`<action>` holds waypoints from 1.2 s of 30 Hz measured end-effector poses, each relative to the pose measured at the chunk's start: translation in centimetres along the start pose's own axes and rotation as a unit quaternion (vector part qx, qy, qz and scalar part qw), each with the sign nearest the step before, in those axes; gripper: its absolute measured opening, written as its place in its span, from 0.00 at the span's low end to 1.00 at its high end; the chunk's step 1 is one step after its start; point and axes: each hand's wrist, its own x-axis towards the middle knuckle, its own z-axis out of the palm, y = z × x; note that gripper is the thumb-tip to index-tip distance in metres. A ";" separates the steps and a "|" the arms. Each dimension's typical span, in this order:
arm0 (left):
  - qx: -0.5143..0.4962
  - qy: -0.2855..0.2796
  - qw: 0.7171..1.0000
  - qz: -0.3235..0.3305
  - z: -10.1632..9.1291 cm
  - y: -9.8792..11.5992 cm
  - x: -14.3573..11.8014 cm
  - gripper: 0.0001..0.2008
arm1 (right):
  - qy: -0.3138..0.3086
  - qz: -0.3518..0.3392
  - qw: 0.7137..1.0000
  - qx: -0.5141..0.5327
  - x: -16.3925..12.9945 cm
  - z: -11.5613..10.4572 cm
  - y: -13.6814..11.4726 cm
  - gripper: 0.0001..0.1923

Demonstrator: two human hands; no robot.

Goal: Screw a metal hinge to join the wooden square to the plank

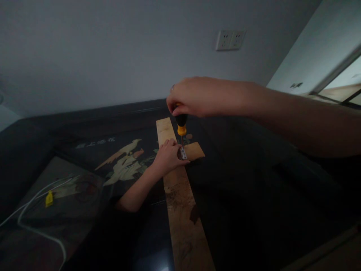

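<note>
My right hand (187,97) is wrapped round the top of a screwdriver (182,130) with a black and yellow handle. The screwdriver stands upright, its tip down at a small silver metal bracket (184,154). Thumb and fingers of my left hand (169,157) close round the bracket, which lies where a short wood piece (194,151) meets a long wooden board (183,222). The board runs from the near edge toward the wall. Whether a screw is under the tip is too small to tell.
The board lies on a dark glossy surface (152,229) with a bird-and-flower picture (124,162). At left are a white cable (42,233) and a yellow tag (49,199). Behind rises a pale wall (113,56) with wall sockets (230,40).
</note>
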 end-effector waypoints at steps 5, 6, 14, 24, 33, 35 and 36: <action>0.002 0.000 1.000 0.006 -0.1 0.1 0.1 0.26 | 0.079 0.081 0.992 -0.062 0.0 0.9 -1.2 0.22; 0.003 0.000 1.000 0.006 -0.1 0.1 0.1 0.26 | 0.086 0.086 0.991 -0.060 0.0 1.0 -1.2 0.24; -0.002 -0.002 1.000 -0.002 0.0 0.0 0.0 0.25 | 0.012 0.021 1.000 0.012 -0.4 0.1 -0.1 0.16; -0.007 0.000 1.000 -0.002 0.0 0.1 0.1 0.26 | 0.084 0.076 0.992 -0.057 -0.2 0.8 -2.0 0.21; -0.008 -0.002 1.000 -0.001 0.1 0.0 0.1 0.26 | 0.032 0.016 0.999 -0.025 -0.5 -0.2 -1.3 0.10; -0.008 -0.003 1.000 -0.003 0.1 0.0 0.1 0.25 | 0.043 0.033 0.998 -0.037 -0.4 0.0 -1.7 0.12; -0.008 -0.003 1.000 -0.003 0.0 0.0 0.1 0.25 | 0.050 0.047 0.997 -0.042 -0.3 0.2 -1.9 0.13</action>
